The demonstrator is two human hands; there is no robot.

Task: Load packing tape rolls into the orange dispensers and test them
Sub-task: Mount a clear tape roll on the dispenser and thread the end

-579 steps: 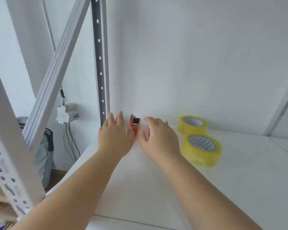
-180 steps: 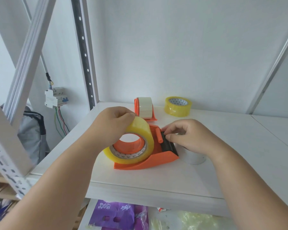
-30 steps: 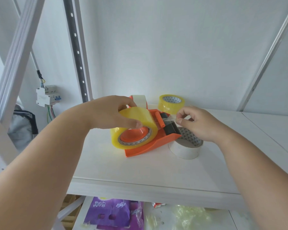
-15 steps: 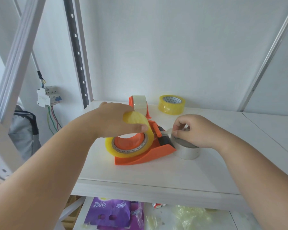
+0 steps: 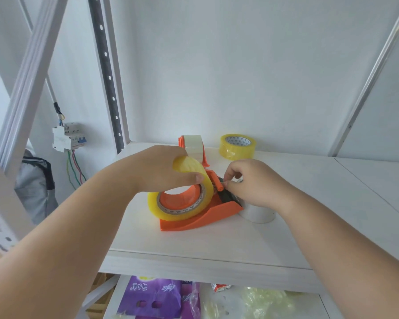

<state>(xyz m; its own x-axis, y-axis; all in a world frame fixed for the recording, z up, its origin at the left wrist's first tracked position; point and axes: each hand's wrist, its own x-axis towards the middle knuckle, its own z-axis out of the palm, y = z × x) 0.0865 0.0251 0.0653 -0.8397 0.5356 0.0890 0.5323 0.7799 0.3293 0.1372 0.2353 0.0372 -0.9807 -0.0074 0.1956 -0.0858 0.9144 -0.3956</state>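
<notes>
The white shelf lies bare from the hands to its front edge and out to the right. The left hand grips the yellow tape roll seated in the orange dispenser. The right hand pinches at the dispenser's black cutter, covering a white tape roll. Beyond the hands stand a second loaded dispenser and a spare yellow roll.

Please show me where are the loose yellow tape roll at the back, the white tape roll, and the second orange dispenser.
loose yellow tape roll [image 5: 237,150]: head view, on its outer side wall.
white tape roll [image 5: 258,214]: head view, on its front wall, below the right hand.
second orange dispenser [image 5: 180,142]: head view, on its orange left side plate.
</notes>
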